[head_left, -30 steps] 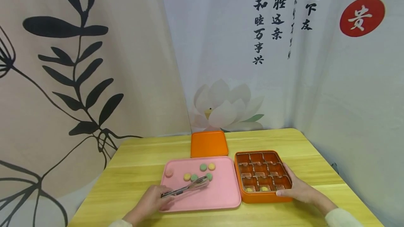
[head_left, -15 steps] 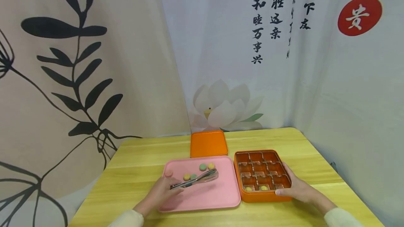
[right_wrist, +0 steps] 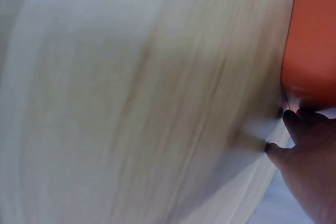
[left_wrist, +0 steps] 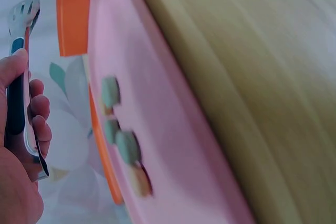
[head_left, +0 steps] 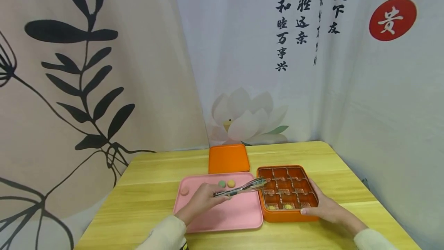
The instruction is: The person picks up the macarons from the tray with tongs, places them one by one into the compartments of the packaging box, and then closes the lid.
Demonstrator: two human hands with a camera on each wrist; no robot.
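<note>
Left hand (head_left: 202,203) grips metal tongs (head_left: 241,188), fingers curled round handles; tong tips at 3 o'clock of hand, over left edge of orange compartment box (head_left: 288,216). Whether tips carry anything: cannot tell. Right hand (head_left: 326,207) rests flat against box's right side, fingers straight. Pink tray (head_left: 239,215) under left hand, just beside box; small round sweets (head_left: 226,183) at tray's 12 o'clock.

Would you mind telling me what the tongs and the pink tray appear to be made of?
The tongs look like polished metal: silvery and shiny, with slotted tips; the left wrist view shows a dark, possibly rubber strip on the handle. The pink tray looks like matte plastic or silicone: even colour, no glare, rounded rim.
</note>
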